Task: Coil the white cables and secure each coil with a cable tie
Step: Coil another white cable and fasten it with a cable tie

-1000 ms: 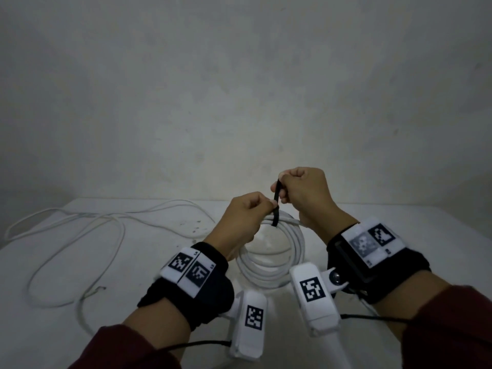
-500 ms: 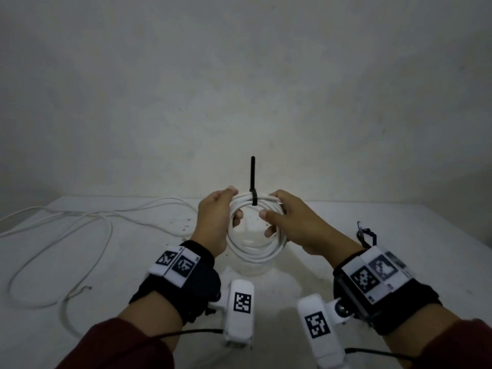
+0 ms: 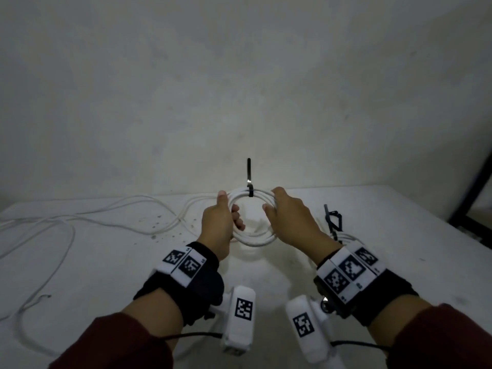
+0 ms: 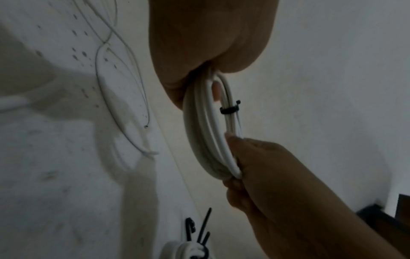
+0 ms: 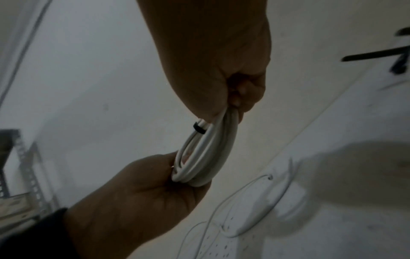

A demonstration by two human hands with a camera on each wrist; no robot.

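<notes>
I am holding the tied coil [image 3: 250,217] above the tabletop [image 3: 106,262], left hand [image 3: 218,225] and right hand [image 3: 290,222] gripping opposite sides. Light, springy, probably slippery; gripping beside the tie [image 3: 249,191] seems best.

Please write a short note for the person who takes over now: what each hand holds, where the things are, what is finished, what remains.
Left hand grips the white coil on its left side; right hand grips its right side.
The black cable tie is around the coil's top, its tail pointing up.
An already tied coil lies on the table at the right.
Left: the loose white cable at the left, uncoiled.
</notes>
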